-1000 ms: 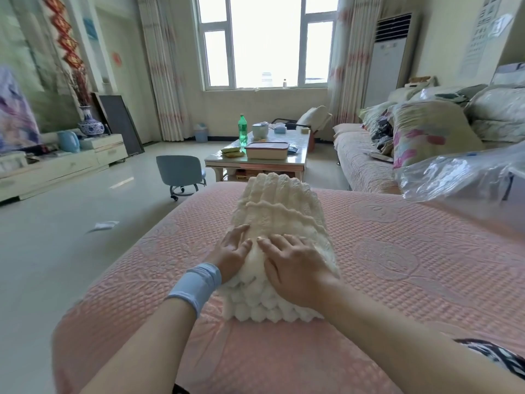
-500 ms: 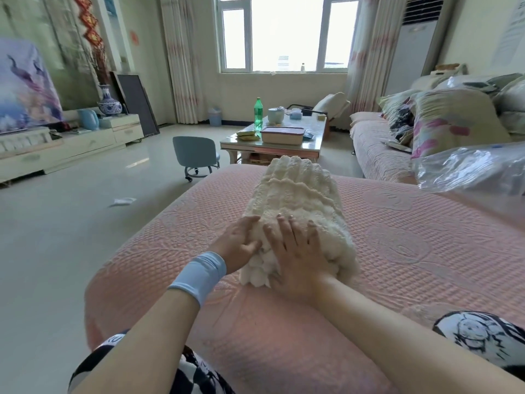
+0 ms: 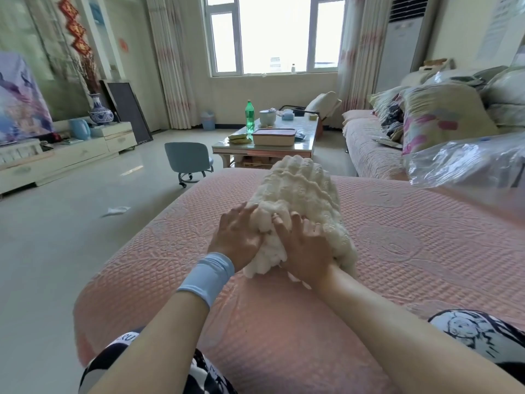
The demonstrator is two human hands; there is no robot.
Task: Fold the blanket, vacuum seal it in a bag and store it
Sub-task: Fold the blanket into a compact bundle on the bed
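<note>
A cream, bumpy blanket point(image 3: 301, 189) lies folded into a long strip on the pink quilted cushion point(image 3: 412, 251), running away from me. Its near end is curled up off the cushion into a thick roll. My left hand point(image 3: 235, 237), with a blue wristband, presses on the left side of that roll with its fingers stretched out. My right hand point(image 3: 305, 248) lies on top of the roll's right side, fingers spread and fairly straight. A clear plastic vacuum bag point(image 3: 466, 160) lies crumpled at the cushion's far right edge.
Beyond the cushion stands a coffee table point(image 3: 264, 151) with a green bottle and a box. A small blue chair point(image 3: 189, 159) is on the tiled floor to the left. A sofa point(image 3: 369, 155) piled with pillows runs along the right.
The blanket's near end has come off the cushion and rolled forward. Both hands moved forward with it. The head camera has tilted up and back slightly.
</note>
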